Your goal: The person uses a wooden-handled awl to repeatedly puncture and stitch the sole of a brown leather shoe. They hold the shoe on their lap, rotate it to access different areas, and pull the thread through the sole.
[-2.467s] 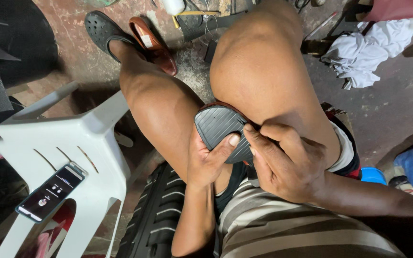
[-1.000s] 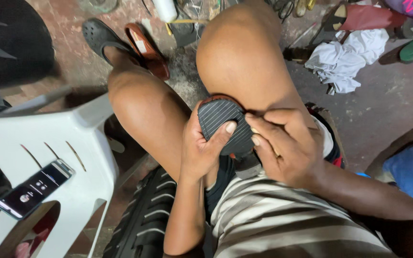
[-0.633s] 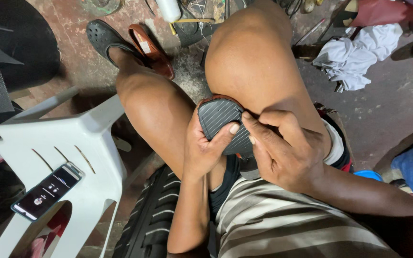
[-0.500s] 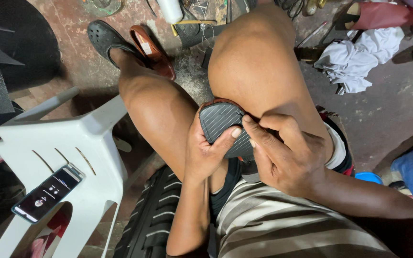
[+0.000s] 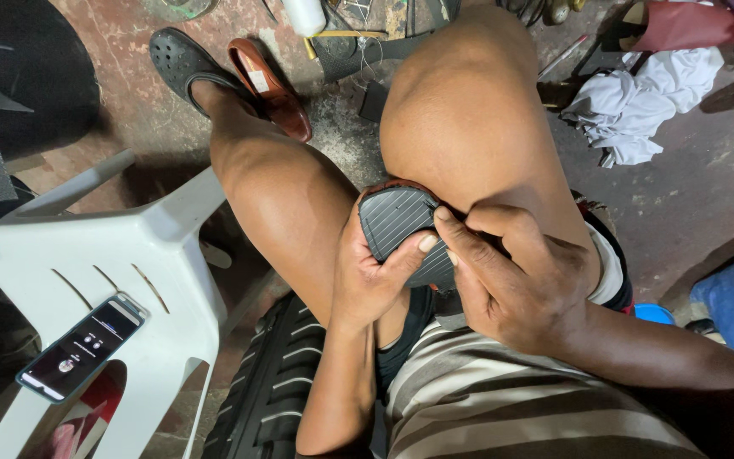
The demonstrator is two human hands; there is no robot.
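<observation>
Starting at 9 o'clock there's a white plastic chair [image 5: 129, 255] tipped beside my leg, with a dark smartphone [image 5: 82, 347] lying on it, screen lit. Down at 6 o'clock I'm sitting on a black ribbed rubber tyre [image 5: 273, 391].

Dead centre, between my knees, is the thing I'm working on: a dark grey ribbed rubber shoe sole with a reddish-brown leather edge [image 5: 397, 223]. My left hand [image 5: 367, 280] has its grip clamped on it, thumb pressed across the ribbed face, fingers behind. My right hand [image 5: 520, 280] has its grip closed on the right edge, fingertips pinching where it meets my knee.

Feels like a light piece to me, bendy rather than stiff, and the ribs should keep it from slipping. I'd say the rim is the best place to hold it.

At 2 o'clock a crumpled white cloth [image 5: 639, 102] lies on the floor.
</observation>
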